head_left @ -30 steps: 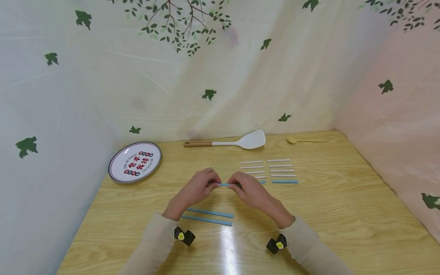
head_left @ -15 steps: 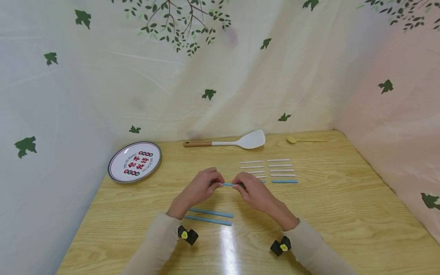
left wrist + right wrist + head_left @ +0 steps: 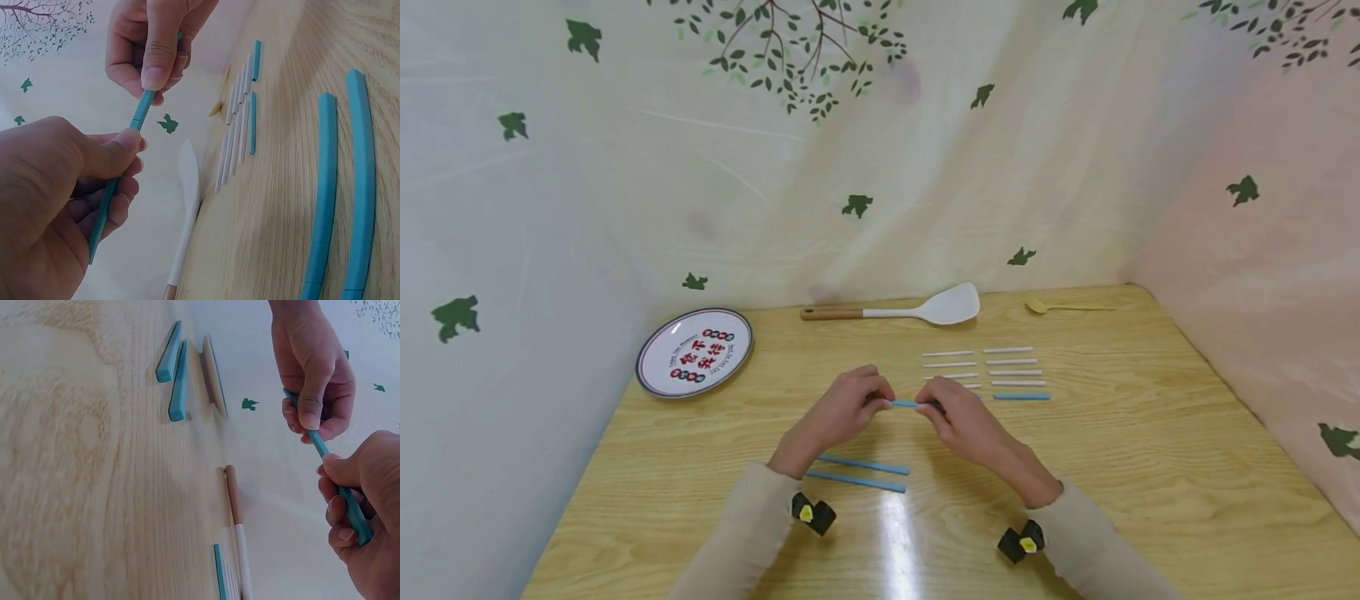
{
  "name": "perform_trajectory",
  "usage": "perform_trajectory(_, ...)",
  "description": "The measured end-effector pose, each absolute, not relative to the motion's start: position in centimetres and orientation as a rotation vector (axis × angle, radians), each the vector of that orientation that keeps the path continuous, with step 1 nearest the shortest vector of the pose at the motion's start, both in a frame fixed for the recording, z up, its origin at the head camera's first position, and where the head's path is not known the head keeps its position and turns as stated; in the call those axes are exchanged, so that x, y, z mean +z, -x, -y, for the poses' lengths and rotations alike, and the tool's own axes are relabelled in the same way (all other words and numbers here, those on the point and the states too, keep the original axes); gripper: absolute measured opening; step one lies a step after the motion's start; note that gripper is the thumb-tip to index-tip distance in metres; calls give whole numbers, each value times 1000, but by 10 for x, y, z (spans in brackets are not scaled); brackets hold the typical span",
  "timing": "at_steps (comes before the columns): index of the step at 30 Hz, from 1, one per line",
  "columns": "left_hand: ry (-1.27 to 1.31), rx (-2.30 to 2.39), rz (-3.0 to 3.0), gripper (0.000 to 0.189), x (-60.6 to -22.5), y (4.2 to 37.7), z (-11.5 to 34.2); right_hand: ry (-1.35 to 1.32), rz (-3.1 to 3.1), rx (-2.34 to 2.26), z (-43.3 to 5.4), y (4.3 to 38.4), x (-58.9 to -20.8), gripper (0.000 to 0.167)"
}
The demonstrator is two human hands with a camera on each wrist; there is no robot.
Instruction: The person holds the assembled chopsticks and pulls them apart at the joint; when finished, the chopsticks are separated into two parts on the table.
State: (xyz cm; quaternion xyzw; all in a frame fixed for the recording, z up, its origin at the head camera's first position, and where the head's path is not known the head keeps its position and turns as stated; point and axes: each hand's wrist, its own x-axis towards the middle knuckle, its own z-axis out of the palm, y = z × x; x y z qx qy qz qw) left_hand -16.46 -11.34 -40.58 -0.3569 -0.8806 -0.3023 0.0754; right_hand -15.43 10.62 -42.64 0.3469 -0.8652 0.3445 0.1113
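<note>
A blue chopstick (image 3: pixel 904 403) is held level above the table between the two hands. My left hand (image 3: pixel 842 408) grips one end of it, thumb pressed along the top, and my right hand (image 3: pixel 973 429) pinches the other end. In the left wrist view a seam crosses the chopstick (image 3: pixel 144 105) between the thumbs. Nearer the body, two long blue chopsticks (image 3: pixel 865 465) lie side by side, partly behind the left wrist. Right of the hands, several short white sticks (image 3: pixel 1011 361) lie in two columns, with short blue pieces (image 3: pixel 1022 397) at their near ends, one mostly hidden by the right hand.
A white plate (image 3: pixel 662 333) with red characters lies at the left edge of the wooden table (image 3: pixel 1150 467). Along the back are a white spatula (image 3: pixel 950 305) with a wooden handle and a small yellow spoon (image 3: pixel 1075 307). Printed cloth (image 3: pixel 760 208) hangs behind and at both sides.
Both hands have shifted slightly to the right together with the held chopstick. A slightly longer stretch of it shows between the fingers. The things on the table have not moved.
</note>
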Motion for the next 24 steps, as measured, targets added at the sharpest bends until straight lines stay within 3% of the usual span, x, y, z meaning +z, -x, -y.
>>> perform_trajectory(24,1043,-930,2632,7,-406,162,112,-1038,2471,967,-112,154,-426,6)
